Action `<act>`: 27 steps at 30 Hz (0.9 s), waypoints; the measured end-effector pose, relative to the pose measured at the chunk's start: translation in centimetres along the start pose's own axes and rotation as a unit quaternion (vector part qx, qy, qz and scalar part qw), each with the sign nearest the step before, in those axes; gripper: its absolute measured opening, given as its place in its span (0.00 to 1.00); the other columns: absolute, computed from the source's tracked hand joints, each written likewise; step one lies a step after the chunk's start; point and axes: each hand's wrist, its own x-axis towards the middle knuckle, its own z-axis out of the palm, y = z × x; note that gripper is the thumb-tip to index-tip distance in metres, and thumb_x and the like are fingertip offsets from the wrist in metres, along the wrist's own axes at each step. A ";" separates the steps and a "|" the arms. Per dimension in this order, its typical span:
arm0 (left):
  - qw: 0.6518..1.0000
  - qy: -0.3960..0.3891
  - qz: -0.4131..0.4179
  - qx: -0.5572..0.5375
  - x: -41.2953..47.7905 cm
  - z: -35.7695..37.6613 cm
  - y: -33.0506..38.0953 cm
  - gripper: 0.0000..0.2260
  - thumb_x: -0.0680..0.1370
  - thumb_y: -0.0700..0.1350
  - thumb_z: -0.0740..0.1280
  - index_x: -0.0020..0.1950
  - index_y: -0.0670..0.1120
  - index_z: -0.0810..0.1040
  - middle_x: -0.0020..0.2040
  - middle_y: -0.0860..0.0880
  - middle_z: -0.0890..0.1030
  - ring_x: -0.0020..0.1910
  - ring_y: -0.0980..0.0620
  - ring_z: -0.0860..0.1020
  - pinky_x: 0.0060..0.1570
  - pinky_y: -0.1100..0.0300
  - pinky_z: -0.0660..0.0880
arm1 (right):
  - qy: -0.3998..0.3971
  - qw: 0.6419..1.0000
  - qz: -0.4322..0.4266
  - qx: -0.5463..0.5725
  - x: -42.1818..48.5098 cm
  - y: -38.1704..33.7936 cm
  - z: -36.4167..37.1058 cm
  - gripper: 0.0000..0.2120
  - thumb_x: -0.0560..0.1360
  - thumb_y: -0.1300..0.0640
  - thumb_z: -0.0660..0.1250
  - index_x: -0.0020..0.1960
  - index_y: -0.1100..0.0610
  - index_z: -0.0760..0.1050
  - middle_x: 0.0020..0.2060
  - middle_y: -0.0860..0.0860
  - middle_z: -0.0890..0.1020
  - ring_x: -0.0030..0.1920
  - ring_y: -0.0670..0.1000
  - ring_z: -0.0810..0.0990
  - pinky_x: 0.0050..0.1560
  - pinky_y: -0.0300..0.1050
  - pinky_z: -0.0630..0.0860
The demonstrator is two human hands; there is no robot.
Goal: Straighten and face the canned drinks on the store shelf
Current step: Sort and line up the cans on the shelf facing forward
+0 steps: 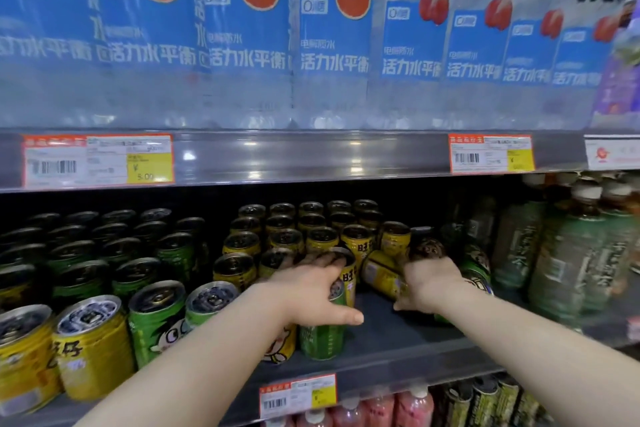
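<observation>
Rows of yellow cans [242, 243] and green cans [152, 322] stand on the middle shelf [398, 333]. My left hand [311, 291] grips an upright can [343, 284] from above, its fingers curled over the lid, with a green can [322, 340] just below it at the shelf front. My right hand [433, 284] holds a yellow can lying on its side [381, 270]; its fingers are hidden behind the can. A tipped can with a dark printed end [429, 248] lies just behind that hand.
Large water bottles with blue labels [332, 45] fill the shelf above, over a price rail [277, 156]. Green tea bottles [575, 260] stand to the right of the cans. A bare stretch of shelf lies between my hands. Pink bottles [381, 409] sit on the shelf below.
</observation>
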 end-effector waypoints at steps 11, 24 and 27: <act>1.000 -0.001 0.006 0.012 0.1 0.2 0.0 0.42 0.70 0.70 0.59 0.76 0.54 0.45 0.78 0.51 0.45 0.77 0.50 0.48 0.74 0.48 0.46 | 0.067 0.931 -0.026 0.358 0.2 -0.2 -0.7 0.32 0.66 0.48 0.70 0.67 0.51 0.63 0.60 0.54 0.75 0.59 0.55 0.76 0.55 0.42 0.73; 0.998 0.045 -0.034 -0.027 3.0 -0.6 4.9 0.40 0.69 0.69 0.62 0.76 0.56 0.52 0.77 0.50 0.55 0.75 0.48 0.55 0.73 0.49 0.55 | -0.058 0.970 -0.143 0.186 0.0 11.2 -0.1 0.31 0.70 0.48 0.71 0.70 0.51 0.66 0.65 0.50 0.74 0.64 0.51 0.73 0.63 0.40 0.69; 0.999 0.023 -0.033 -0.020 4.5 0.1 6.6 0.41 0.69 0.68 0.63 0.75 0.59 0.47 0.78 0.51 0.52 0.76 0.48 0.54 0.73 0.48 0.55 | -0.059 0.981 -0.176 0.054 -0.8 10.8 1.8 0.43 0.66 0.41 0.72 0.75 0.46 0.54 0.69 0.51 0.70 0.66 0.56 0.68 0.66 0.47 0.66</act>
